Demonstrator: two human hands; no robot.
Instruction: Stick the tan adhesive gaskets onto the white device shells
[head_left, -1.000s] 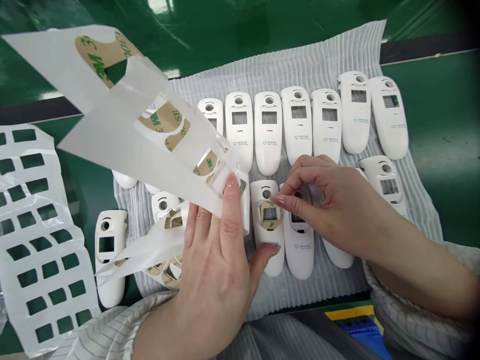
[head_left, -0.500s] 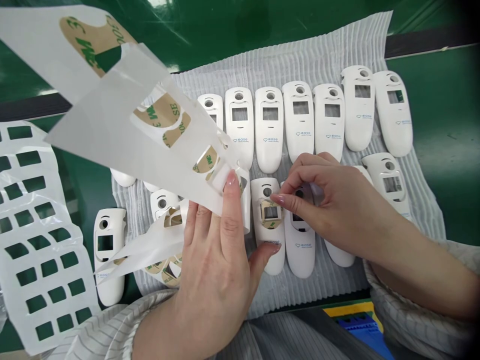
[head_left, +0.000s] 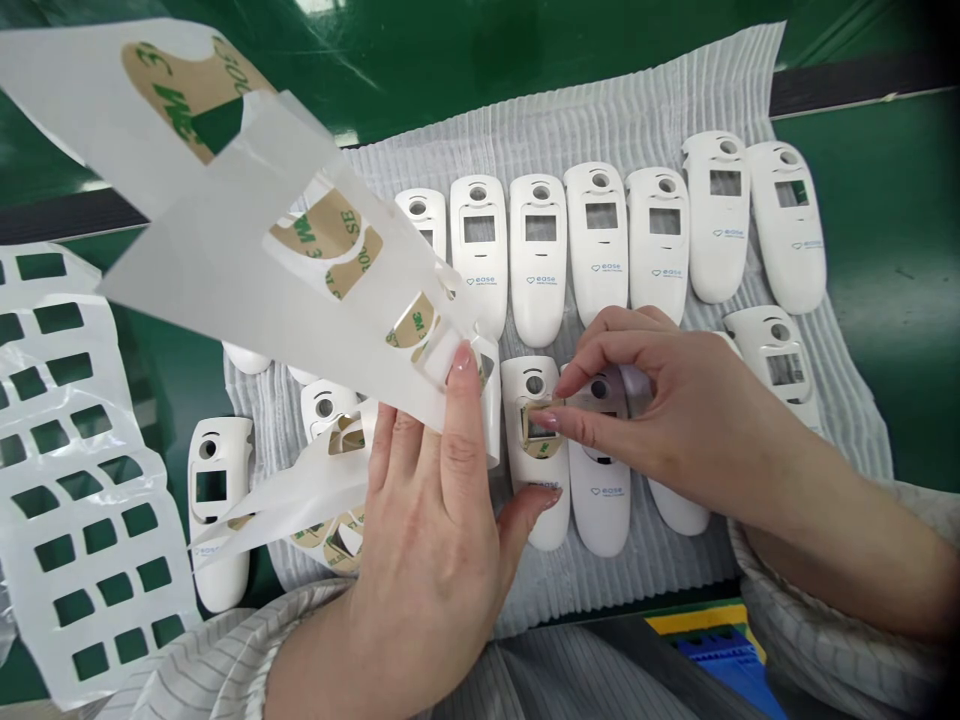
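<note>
Lining green tabletop point(head_left: 885, 300): ribbed sheet point(head_left: 525, 150) beneath white casings point(head_left: 537, 262).

Casings point(head_left: 538, 306) are wht w/ blue txt point(head_left: 545, 281), stickers point(head_left: 537, 450) tan w/ grn print point(head_left: 178, 112).

A pale, pinstriped left sleeve point(head_left: 199, 665) is ending in a gathered cuff point(head_left: 262, 660) behind the left hand point(head_left: 427, 540). A similar right sleeve point(head_left: 802, 600) is lying in folds behind the right hand point(head_left: 667, 400). Grey striped cloth point(head_left: 555, 680) is showing between the sleeves.
</note>
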